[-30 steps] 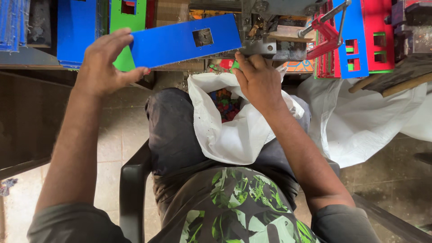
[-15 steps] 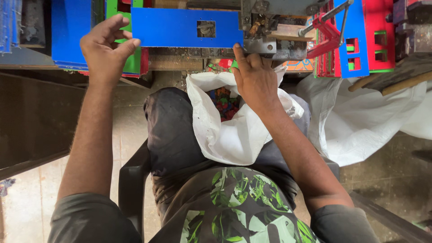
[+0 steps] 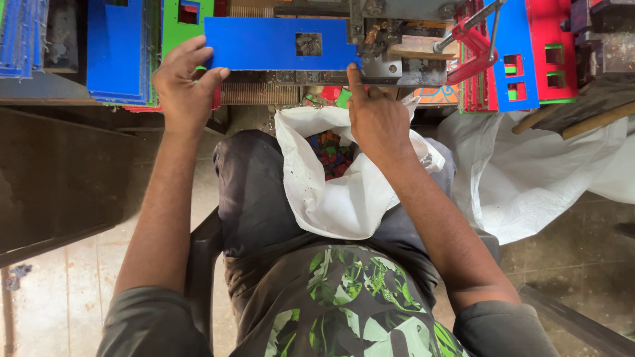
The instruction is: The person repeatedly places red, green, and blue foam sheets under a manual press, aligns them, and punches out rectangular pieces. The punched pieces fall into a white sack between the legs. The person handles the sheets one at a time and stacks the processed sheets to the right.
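Note:
My left hand [image 3: 185, 82] grips the left end of a long blue plastic strip [image 3: 264, 43] that has a small square hole cut near its right end. The strip lies level, its right end at a metal punch press [image 3: 390, 39]. My right hand [image 3: 377, 119] touches the strip's lower right corner with its index finger raised, the other fingers curled. Under my right hand, on my lap, lies an open white sack [image 3: 344, 192] with small coloured plastic scraps inside.
Stacks of blue sheets [image 3: 116, 49] and a green sheet [image 3: 185, 23] stand at the back left. Red and blue punched pieces [image 3: 529, 59] stand at the back right beside a red clamp [image 3: 473, 43]. A large white sack [image 3: 529, 178] lies to my right. I sit on a dark chair.
The blue strip went from tilted to level and slid right to the press. My left hand shifted right along with it. My right index finger came up against the strip's corner.

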